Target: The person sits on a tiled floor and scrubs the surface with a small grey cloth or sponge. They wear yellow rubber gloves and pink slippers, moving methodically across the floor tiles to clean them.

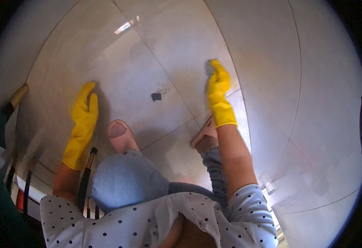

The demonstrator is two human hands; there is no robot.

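Note:
Both my hands wear yellow rubber gloves. My left hand (85, 113) hovers at the left over the tiled floor (139, 66), its thumb apart from the stretched fingers and nothing seen in it. Farther right, my right hand (219, 84) is closed on a grey steel wool scrubber (209, 68), mostly covered by the fingers and blurred. The scrubber is near the foot of the wall; whether it touches the surface I cannot tell. Between my hands, a small black piece (156, 96) lies on the floor, with dark specks beside it.
My feet in pink slippers (125, 140) stand on the floor below the black piece. Pale wall tiles (272, 82) rise along the right. To the left stands dark furniture with black legs and a gold-coloured tip (19, 96), and another dark leg (86, 175) is close to my left forearm.

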